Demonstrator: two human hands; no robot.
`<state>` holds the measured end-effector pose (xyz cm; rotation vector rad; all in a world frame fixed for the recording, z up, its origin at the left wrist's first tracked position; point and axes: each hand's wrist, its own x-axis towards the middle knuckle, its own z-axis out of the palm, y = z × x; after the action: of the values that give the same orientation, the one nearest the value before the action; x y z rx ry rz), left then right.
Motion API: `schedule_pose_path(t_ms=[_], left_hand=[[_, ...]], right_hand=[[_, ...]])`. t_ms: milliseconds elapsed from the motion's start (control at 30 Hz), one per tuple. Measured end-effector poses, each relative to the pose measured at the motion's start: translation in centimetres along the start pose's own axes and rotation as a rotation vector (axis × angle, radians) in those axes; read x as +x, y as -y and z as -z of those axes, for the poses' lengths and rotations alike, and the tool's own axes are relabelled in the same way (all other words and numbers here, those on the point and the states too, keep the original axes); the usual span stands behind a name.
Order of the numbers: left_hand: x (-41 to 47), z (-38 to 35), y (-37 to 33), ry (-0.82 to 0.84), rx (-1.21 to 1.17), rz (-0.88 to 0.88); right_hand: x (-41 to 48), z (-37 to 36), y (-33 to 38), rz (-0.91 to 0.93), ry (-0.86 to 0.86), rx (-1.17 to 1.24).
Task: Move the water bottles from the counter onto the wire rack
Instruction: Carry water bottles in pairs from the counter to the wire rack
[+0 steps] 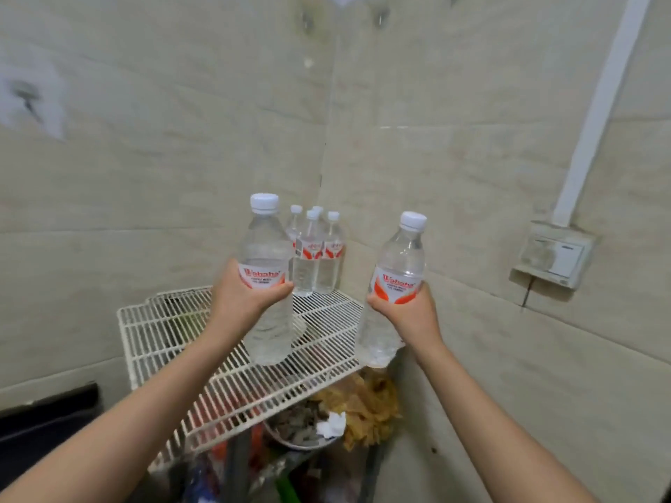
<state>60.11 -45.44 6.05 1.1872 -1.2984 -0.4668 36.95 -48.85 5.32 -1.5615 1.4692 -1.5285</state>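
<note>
My left hand (239,297) grips a clear water bottle (267,248) with a white cap and red label, held upright above the white wire rack (152,332). A second, similar water bottle (397,263) is held by my right hand (406,310), upright, just off the rack's right edge. Several more bottles (316,255) stand clustered at the rack's far corner against the tiled wall. The counter is not in view.
Beige tiled walls meet in a corner behind the rack. A wall socket (555,254) with a white conduit sits at right. Below the rack lie a bowl with scraps (305,426), yellowish bags (366,401) and clutter. A dark object (43,426) is at left.
</note>
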Motion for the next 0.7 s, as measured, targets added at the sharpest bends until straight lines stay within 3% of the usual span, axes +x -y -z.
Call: schedule_pose_path(t_ms=[267, 433, 567, 700], left_hand=[[8.2, -4.7, 6.1, -0.226, 0.062, 0.115], [10.3, -6.8, 8.6, -0.417, 0.167, 0.200], [10.5, -8.7, 10.3, -0.478, 0.300, 0.305], [10.4, -9.2, 10.8, -0.545, 0.300, 0.315]], right_hand=[[10.2, -9.0, -4.1, -0.100, 0.191, 0.058], [11.6, -11.9, -5.6, -0.123, 0.086, -0.016], [12.5, -13.5, -7.2, -0.087, -0.039, -0.107], [13.2, -13.9, -8.2, -0.063, -0.029, -0.157]])
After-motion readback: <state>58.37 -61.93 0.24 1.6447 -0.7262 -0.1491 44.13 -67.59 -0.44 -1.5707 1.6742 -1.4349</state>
